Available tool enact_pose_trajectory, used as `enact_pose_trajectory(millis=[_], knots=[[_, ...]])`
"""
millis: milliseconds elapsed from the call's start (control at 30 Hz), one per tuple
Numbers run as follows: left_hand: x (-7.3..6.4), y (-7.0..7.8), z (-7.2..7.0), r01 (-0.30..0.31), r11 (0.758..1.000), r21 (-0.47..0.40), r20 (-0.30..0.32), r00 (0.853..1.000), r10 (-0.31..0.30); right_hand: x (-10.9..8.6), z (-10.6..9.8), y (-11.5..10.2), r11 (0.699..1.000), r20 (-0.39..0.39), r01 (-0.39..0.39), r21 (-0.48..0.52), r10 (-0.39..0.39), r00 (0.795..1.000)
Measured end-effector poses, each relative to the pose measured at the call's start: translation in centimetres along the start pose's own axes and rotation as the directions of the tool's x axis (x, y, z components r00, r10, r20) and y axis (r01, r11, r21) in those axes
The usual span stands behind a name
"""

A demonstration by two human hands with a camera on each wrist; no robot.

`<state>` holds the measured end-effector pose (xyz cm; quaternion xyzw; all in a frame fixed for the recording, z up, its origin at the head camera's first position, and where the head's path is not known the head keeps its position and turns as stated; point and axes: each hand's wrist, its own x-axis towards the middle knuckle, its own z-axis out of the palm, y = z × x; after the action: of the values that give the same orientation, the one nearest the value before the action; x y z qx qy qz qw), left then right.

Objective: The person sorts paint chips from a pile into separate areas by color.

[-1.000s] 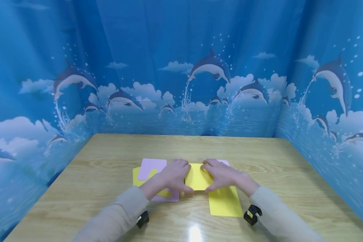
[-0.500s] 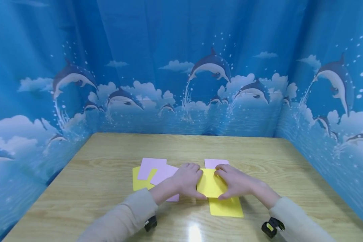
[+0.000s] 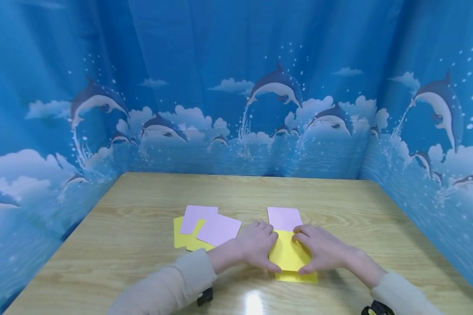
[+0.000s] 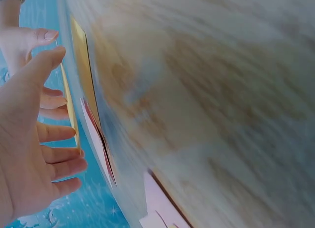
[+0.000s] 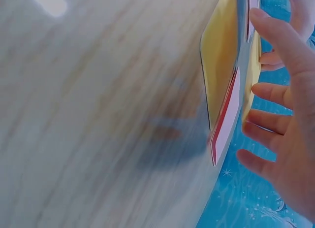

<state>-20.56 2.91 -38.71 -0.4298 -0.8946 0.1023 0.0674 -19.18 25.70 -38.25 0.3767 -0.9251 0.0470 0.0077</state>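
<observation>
A yellow card is held level between my two hands, a little above the table. My left hand pinches its left edge with thumb and fingertips, and my right hand grips the right edge. Below it another yellow card lies on the table, mostly covered in the head view; a pink card lies just behind. Both wrist views show the gap: the held card stands apart from the yellow card and pink card on the tabletop.
Left of my hands, overlapping pink cards and yellow cards lie on the wooden table. A blue dolphin-print curtain borders the table at the back and sides.
Both hands have moved right and toward me with the yellow card, from between the two groups to over the right one. More pink cards at left are uncovered.
</observation>
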Motion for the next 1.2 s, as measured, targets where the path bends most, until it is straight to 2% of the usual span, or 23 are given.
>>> enact_pose_trajectory(millis=[167,367,733,1000,1200], knots=[[0.2,0.8,0.0,0.003,1.0,-0.011,0.044,0.999,-0.003,-0.6,0.3,0.0,0.999,0.006,0.039,-0.008,-0.039,0.999],[0.6,1.4,0.0,0.0,1.0,-0.017,0.095,0.995,0.002,-0.9,0.6,0.2,0.999,0.055,0.034,0.011,-0.034,0.998],[0.6,2.0,0.3,0.006,0.998,-0.058,0.136,0.991,0.002,-1.2,0.9,0.3,0.997,0.049,0.08,0.0,-0.08,0.996],[0.5,2.1,0.4,0.003,0.998,-0.063,0.147,0.989,0.006,-1.2,0.9,0.2,1.0,0.102,0.024,0.015,-0.025,0.995],[0.4,2.0,0.5,0.001,0.996,-0.084,0.142,0.99,0.011,-1.2,1.1,0.1,0.999,0.085,0.037,0.009,-0.037,0.996]])
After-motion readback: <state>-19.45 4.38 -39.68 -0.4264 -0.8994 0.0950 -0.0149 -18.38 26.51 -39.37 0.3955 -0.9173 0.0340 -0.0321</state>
